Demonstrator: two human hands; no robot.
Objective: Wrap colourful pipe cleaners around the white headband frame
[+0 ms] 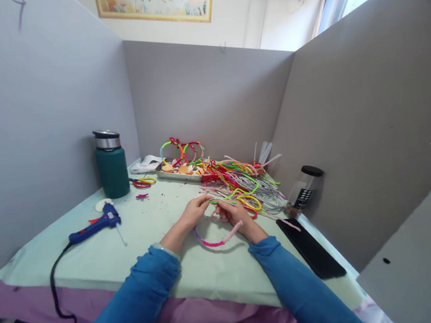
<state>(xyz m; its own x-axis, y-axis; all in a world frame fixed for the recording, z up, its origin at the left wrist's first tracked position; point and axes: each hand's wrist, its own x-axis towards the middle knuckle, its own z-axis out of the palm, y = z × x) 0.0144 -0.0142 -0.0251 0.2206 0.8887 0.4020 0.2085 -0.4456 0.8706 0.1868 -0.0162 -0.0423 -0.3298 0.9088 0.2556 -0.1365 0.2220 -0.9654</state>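
Observation:
Both hands meet over the middle of the table. My left hand (pixel 198 209) has its fingers pinched together on the end of a green fuzzy stem (pixel 214 202). My right hand (pixel 231 211) is closed on the same stem from the other side. Below the hands curves a pink and purple fuzzy ring (pixel 215 244), its pink end free near my right wrist; its upper part is hidden by the hands. Yellow-handled scissors (pixel 250 202) lie just right of my right hand, beside a heap of coloured fuzzy stems (pixel 236 172).
A blue glue gun (pixel 94 226) with a black cord lies on the left, before a green bottle (pixel 112 167). Behind are red-yellow scissors (pixel 143 182) and a metal tray (pixel 180 175). A black slab (pixel 310 249) and a clear jar (pixel 306 189) stand right. Grey panels surround the table.

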